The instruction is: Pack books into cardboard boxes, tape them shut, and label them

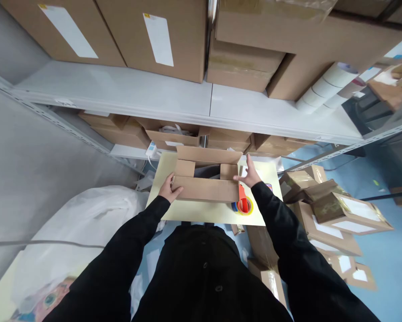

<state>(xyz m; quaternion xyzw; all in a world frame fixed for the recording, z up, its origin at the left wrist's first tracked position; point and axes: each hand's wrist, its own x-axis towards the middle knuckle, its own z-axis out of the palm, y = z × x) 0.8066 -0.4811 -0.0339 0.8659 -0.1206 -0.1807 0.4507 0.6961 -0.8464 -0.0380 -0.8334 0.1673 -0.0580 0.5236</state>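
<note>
A brown cardboard box [205, 189] lies on the pale yellow table, its long front and back flaps lifted and the short end flaps folded inward. Dark material [207, 172] shows through the gap between the end flaps. My left hand [169, 188] grips the box's left front corner, thumb over the front flap. At the right end, my right hand [250, 174] has thumb and forefinger spread apart, the thumb tip close to or touching the box edge. An orange-red tape dispenser [242, 199] with a yellowish tape roll [250, 206] lies by the box's right front corner.
The pale yellow table [187, 214] stands against a grey shelf [137, 91] loaded with cartons. White rolls [328, 87] stand on the shelf's right. Taped cartons [348, 212] pile up on the floor at right. A large white plastic bag [86, 228] bulges at left.
</note>
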